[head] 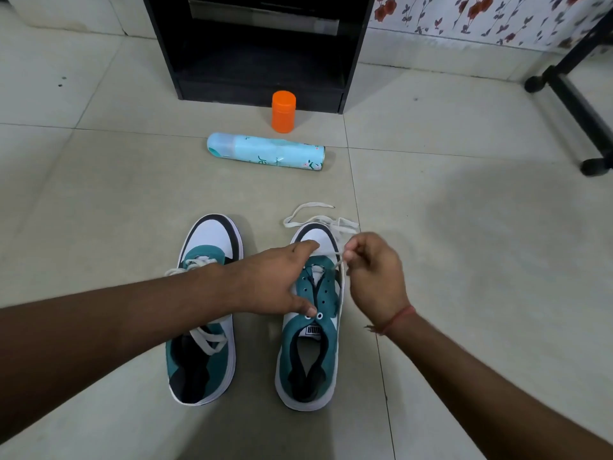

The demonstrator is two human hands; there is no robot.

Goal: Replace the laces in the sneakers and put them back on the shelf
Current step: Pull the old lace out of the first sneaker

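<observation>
The right hand (373, 277) pinches a white lace (338, 257) between its thumb and first finger, so its grip is closed on the lace. The lace comes up from a hole near the front of the right sneaker (310, 313) and is pulled out to the right. The rest of the lace lies in loose loops on the floor (464, 260) just past the toe of that shoe. A thin red thread (396, 318) is tied round the right wrist.

The left hand (275, 280) rests on the same sneaker. Its fingers are spread out and mostly straight, with the thumb touching near the top holes by the tongue and the fingertips reaching toward the white toe. It is pressing the shoe down, not squeezing anything.

The right sneaker is teal and white with a black edge on the toe. Most of its lace holes have no lace in them. It sits flat on the floor, toe pointing away from the person.

Just beside it on the left is the left sneaker (205, 327), the same colours, with a white lace threaded through it. The left arm crosses over its middle.

Farther away on the floor, a light blue spray can (265, 151) lies on its side. An orange cap (283, 111) stands upright behind it, right in front of a black shelf (258, 44). A black wheeled stand (570, 91) is at the far right, by a wall with red flowers (497, 18).
</observation>
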